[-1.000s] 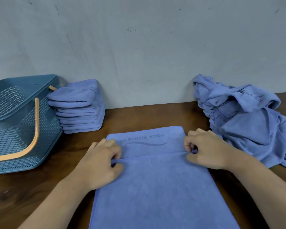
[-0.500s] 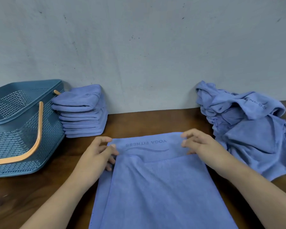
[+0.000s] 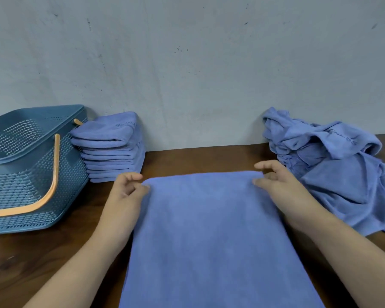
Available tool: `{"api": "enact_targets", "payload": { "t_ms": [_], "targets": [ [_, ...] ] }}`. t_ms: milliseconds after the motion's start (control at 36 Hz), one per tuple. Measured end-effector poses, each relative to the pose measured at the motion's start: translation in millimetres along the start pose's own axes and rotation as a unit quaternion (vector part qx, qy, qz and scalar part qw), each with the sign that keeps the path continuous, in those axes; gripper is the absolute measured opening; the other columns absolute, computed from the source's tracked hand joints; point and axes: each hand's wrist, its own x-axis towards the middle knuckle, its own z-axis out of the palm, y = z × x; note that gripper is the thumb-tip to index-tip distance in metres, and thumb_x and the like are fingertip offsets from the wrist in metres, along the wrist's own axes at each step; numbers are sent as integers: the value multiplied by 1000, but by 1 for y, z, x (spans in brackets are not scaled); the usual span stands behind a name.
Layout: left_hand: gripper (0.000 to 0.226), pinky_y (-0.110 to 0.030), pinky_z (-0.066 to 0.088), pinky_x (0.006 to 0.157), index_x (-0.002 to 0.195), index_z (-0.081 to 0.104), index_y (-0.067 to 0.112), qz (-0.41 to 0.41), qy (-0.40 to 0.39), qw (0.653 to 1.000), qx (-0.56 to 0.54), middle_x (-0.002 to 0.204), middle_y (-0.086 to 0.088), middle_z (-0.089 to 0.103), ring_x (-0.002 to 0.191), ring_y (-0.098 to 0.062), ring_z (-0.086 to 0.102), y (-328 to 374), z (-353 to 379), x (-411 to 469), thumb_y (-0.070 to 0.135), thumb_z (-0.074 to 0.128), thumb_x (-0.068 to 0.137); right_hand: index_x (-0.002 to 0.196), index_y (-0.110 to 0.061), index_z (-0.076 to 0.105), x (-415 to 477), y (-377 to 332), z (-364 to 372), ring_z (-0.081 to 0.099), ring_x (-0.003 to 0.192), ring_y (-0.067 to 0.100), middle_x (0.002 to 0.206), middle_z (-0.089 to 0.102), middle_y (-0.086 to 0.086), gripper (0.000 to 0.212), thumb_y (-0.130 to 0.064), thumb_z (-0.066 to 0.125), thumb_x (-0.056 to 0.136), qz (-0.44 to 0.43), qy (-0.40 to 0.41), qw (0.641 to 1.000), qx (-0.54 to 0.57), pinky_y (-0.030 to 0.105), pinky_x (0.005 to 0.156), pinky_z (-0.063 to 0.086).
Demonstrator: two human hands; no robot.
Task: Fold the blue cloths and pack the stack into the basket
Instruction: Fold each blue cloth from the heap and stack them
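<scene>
left hand (image 3: 127,193) and right hand (image 3: 277,185) each pinched a far corner of the cloth (image 3: 209,230) at near centre, a folded stack (image 3: 111,152) waiting far left beside the basket (image 3: 31,174), a crumpled heap (image 3: 342,174) far right yet unfolded

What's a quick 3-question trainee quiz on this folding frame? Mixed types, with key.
1. True or false: the folded stack stands on the table beside the basket, not in it.
2. The unfolded heap lies: A) in the basket; B) on the person's right, by the wall; C) under the hands.
3. Fill in: the left hand and right hand hold the flat cloth at its ___ corners.
Key: 1 true; 2 B; 3 far.
</scene>
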Motion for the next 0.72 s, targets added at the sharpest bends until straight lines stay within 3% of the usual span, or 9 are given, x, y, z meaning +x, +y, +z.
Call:
{"api": "enact_targets", "payload": {
  "t_ms": [56,111,167,306,361,444,556,639,722],
  "targets": [
    [25,-46,53,89,119,60,49,-15,14,999,49,100,8,73,89,-22,68,-5,1,3,39,71,99,131,-46,57,3,11,8,62,81,22,96,69,13,41,-19,67,100,7,-17,1000,11,40,78,51],
    [27,-44,54,99,119,59,56,-28,-10,997,76,108,5,75,97,-18,71,-10,0,4,40,70,100,126,-54,57,6,20,10,59,78,24,99,71,18,44,-21,68,99,-4,-38,999,-24,43,75,50],
    [27,-45,53,104,115,64,51,-28,-40,994,98,107,3,75,106,-21,71,-10,-2,4,31,72,99,111,-49,66,7,23,9,58,76,19,96,74,14,36,-17,71,95,-22,-47,995,-80,39,75,46],
    [19,-25,48,80,95,75,30,-18,-68,987,143,107,-3,75,95,-14,69,-5,-2,0,11,75,95,98,-37,71,5,25,13,63,79,-1,101,71,-9,28,-16,83,84,-30,-26,988,-150,23,75,48],
    [21,-24,45,76,88,77,31,-10,-83,985,150,103,-6,76,84,-11,66,-7,-5,1,11,75,94,96,-37,70,6,26,14,62,79,5,96,70,-7,26,-22,85,82,-30,-31,987,-157,24,71,49],
    [21,-24,47,81,86,79,32,1,-94,984,153,99,-1,78,94,-22,70,-8,-6,2,13,76,94,98,-37,67,5,24,16,60,77,9,90,67,-5,24,-27,84,85,-41,-43,980,-188,22,67,45],
    [19,-33,42,77,92,79,29,46,-71,990,109,93,-13,75,80,-24,57,-4,-1,-1,12,74,96,90,-37,69,5,26,18,49,60,5,70,58,-10,22,-16,76,90,-59,-42,974,-214,16,53,40],
    [20,-23,47,76,102,79,30,99,-2,993,67,85,4,76,77,-8,63,2,2,-1,12,69,101,87,-35,76,5,28,19,50,56,-1,70,56,-12,28,-9,68,94,-64,-32,971,-230,12,53,39],
    [28,-28,51,80,121,71,40,121,0,976,180,90,20,71,79,-1,64,-10,1,6,19,66,103,99,-35,77,5,29,20,55,66,-7,80,57,-11,28,-10,65,99,-74,-29,965,-248,10,59,41]
  ]
}}
